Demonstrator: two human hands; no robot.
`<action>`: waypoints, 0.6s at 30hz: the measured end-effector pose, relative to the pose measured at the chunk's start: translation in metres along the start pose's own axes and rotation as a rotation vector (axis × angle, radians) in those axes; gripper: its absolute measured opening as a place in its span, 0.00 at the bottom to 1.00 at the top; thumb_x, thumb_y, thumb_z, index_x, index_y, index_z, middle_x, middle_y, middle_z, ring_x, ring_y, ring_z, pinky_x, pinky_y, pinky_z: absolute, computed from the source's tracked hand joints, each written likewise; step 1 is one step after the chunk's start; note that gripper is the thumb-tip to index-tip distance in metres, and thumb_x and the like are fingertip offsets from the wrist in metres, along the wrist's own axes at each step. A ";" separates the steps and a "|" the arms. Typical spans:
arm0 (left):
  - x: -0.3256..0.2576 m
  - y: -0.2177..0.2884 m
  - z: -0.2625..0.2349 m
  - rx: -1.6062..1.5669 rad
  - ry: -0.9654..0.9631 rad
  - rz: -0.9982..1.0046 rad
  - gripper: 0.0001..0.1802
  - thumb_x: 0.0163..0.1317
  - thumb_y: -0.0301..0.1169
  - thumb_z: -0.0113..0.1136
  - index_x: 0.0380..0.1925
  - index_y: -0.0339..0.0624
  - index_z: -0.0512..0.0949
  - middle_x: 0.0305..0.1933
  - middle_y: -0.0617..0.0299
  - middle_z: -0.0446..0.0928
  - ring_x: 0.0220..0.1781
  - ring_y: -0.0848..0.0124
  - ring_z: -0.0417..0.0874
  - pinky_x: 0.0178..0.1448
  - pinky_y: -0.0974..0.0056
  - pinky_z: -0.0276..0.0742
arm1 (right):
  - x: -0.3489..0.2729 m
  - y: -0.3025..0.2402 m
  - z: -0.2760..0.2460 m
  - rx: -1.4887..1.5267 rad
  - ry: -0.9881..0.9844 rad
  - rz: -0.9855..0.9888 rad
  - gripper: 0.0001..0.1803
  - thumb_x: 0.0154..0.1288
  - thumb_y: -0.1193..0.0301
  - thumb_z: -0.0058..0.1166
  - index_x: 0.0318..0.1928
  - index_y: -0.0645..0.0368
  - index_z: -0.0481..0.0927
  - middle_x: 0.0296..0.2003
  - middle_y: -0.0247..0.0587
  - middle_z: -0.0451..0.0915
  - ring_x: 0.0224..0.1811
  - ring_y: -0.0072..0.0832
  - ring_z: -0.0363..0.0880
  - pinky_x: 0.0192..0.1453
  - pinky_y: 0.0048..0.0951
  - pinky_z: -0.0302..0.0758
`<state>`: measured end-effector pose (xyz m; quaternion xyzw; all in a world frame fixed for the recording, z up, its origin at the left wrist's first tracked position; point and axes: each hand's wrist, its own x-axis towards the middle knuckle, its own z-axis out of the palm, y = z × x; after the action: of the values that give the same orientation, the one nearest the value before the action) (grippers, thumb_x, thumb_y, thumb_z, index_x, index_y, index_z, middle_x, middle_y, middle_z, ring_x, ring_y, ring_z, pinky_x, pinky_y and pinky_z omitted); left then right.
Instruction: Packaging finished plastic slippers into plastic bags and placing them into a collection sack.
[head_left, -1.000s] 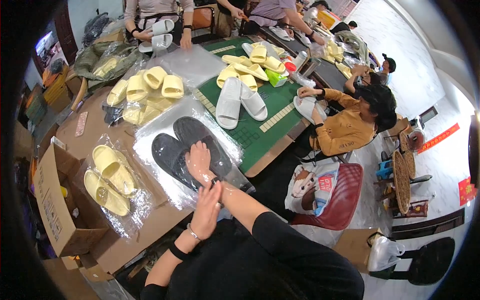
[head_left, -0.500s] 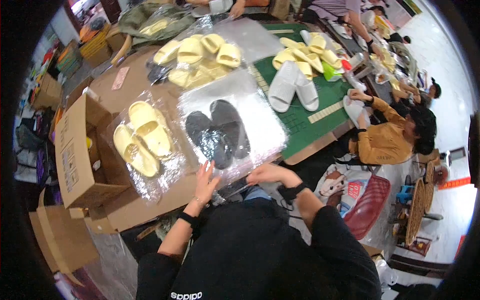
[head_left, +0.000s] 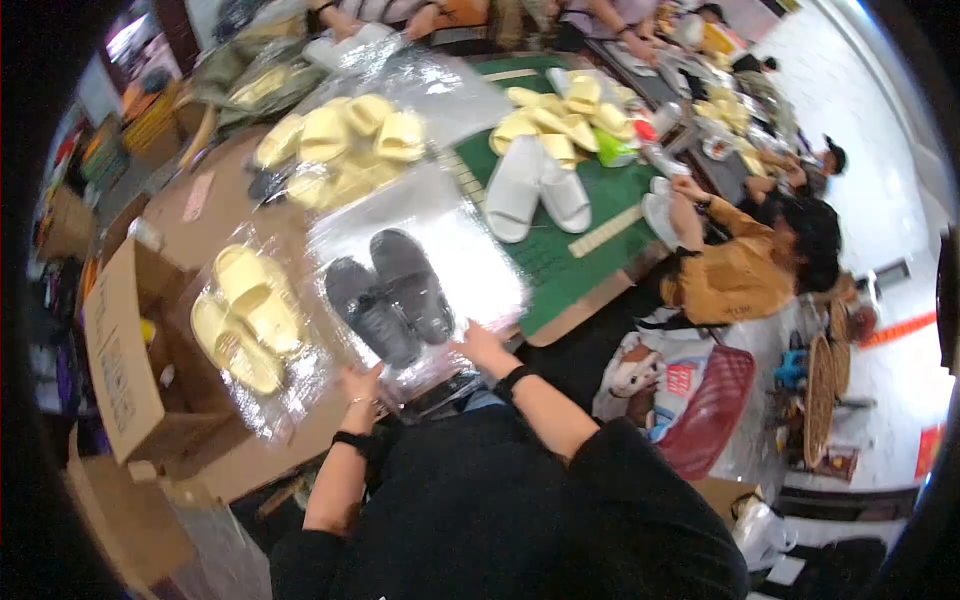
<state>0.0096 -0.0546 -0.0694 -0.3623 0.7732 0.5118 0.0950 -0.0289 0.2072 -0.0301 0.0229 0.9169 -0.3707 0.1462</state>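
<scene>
A pair of black slippers (head_left: 384,296) lies inside a clear plastic bag (head_left: 345,232), atop a stack of shiny plastic bags (head_left: 470,235) at the table's near edge. By the left heel, my left hand (head_left: 360,385) is closed on the bag's near edge, its fingers partly blurred. My right hand (head_left: 484,350) grips the bag's other side, close to the right heel. To the left, a pair of yellow slippers (head_left: 250,315) rests in its own clear bag.
An open cardboard box (head_left: 120,350) stands at the left. Yellow slippers (head_left: 345,135) are heaped beyond the stack; white slippers (head_left: 535,190) lie on a green mat (head_left: 560,290). A person in a mustard top (head_left: 740,265) works at the right, near a red basket (head_left: 715,410).
My view has shifted, so the scene sits further left. My left hand has closed from spread fingers at the bag's edge; my right hand has moved up beside the right slipper's heel.
</scene>
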 end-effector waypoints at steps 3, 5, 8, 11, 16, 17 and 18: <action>0.012 -0.008 0.006 0.057 0.028 0.087 0.27 0.41 0.33 0.67 0.40 0.29 0.69 0.38 0.49 0.75 0.40 0.63 0.75 0.45 0.63 0.71 | 0.005 -0.005 0.004 -0.047 -0.035 0.041 0.30 0.47 0.57 0.59 0.44 0.69 0.70 0.38 0.60 0.76 0.42 0.52 0.74 0.45 0.41 0.71; 0.030 -0.028 -0.006 -0.299 -0.112 0.052 0.14 0.46 0.30 0.60 0.30 0.31 0.72 0.29 0.56 0.76 0.32 0.68 0.75 0.38 0.66 0.70 | 0.008 -0.012 0.007 -0.067 -0.085 -0.018 0.25 0.48 0.60 0.57 0.41 0.68 0.72 0.36 0.59 0.76 0.40 0.51 0.75 0.44 0.41 0.71; -0.014 0.048 0.007 -0.075 0.027 0.216 0.07 0.50 0.27 0.53 0.23 0.33 0.73 0.23 0.61 0.74 0.27 0.71 0.73 0.33 0.67 0.68 | 0.012 -0.002 -0.006 -0.073 -0.119 0.036 0.15 0.50 0.63 0.52 0.31 0.65 0.77 0.31 0.56 0.77 0.38 0.49 0.76 0.43 0.42 0.71; 0.002 0.048 0.006 -0.122 -0.037 0.404 0.06 0.51 0.27 0.49 0.22 0.35 0.72 0.23 0.62 0.72 0.27 0.71 0.71 0.33 0.68 0.66 | 0.015 -0.007 -0.007 -0.052 -0.111 0.000 0.16 0.52 0.63 0.48 0.31 0.65 0.77 0.32 0.57 0.77 0.38 0.50 0.75 0.43 0.43 0.71; -0.023 0.098 0.001 -0.394 -0.140 0.396 0.05 0.55 0.25 0.46 0.26 0.36 0.71 0.26 0.66 0.67 0.28 0.76 0.67 0.34 0.72 0.63 | 0.019 -0.016 -0.020 0.054 -0.111 0.031 0.14 0.52 0.63 0.48 0.29 0.63 0.75 0.26 0.52 0.77 0.32 0.44 0.76 0.36 0.39 0.71; -0.037 0.114 -0.006 -0.446 -0.195 0.371 0.05 0.57 0.25 0.45 0.27 0.36 0.70 0.27 0.68 0.66 0.29 0.78 0.65 0.34 0.73 0.62 | 0.016 -0.026 -0.025 0.131 -0.114 0.066 0.14 0.52 0.63 0.48 0.28 0.63 0.74 0.25 0.51 0.76 0.30 0.44 0.75 0.35 0.38 0.70; -0.038 0.115 -0.013 -0.392 -0.142 0.479 0.08 0.59 0.24 0.43 0.37 0.35 0.70 0.27 0.70 0.64 0.29 0.82 0.62 0.33 0.76 0.60 | 0.013 -0.036 -0.026 0.204 -0.130 0.095 0.14 0.52 0.63 0.49 0.27 0.64 0.73 0.24 0.51 0.75 0.29 0.43 0.75 0.34 0.38 0.69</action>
<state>-0.0359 -0.0235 0.0395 -0.1449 0.7145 0.6829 -0.0461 -0.0531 0.1982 0.0085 0.0571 0.8608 -0.4556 0.2195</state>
